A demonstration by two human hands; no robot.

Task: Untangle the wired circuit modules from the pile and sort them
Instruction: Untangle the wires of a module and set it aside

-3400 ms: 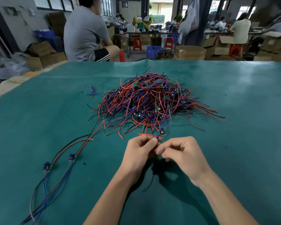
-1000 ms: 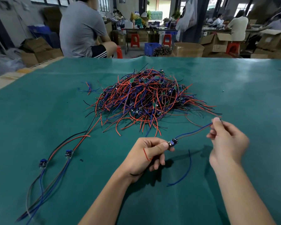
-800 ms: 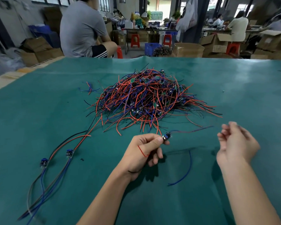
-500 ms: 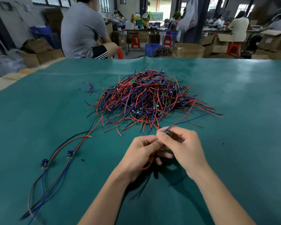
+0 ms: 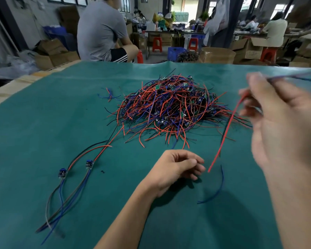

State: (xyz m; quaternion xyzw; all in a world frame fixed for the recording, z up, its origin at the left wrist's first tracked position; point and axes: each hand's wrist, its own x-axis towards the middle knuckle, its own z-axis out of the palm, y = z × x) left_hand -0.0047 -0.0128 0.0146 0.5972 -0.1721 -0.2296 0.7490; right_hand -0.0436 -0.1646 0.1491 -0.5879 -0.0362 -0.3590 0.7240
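A tangled pile of red, blue and black wired circuit modules (image 5: 171, 106) lies in the middle of the green mat (image 5: 43, 123). Two sorted modules (image 5: 87, 164) lie side by side at the front left, wires stretched out. My right hand (image 5: 280, 123), raised and blurred, pinches a wired module; its red wire (image 5: 224, 135) hangs down toward the mat and blue wires trail off to the right. My left hand (image 5: 178, 168) rests on the mat with loosely curled fingers, holding nothing.
A loose blue wire (image 5: 215, 191) lies on the mat near my left hand. A few stray wires (image 5: 109, 95) lie left of the pile. A seated person (image 5: 102, 31) sits beyond the mat's far edge, with cardboard boxes and red stools behind.
My right hand has lifted up and to the right, pulling the module and its wires out of my left hand. My left hand has let go and now rests on the mat.
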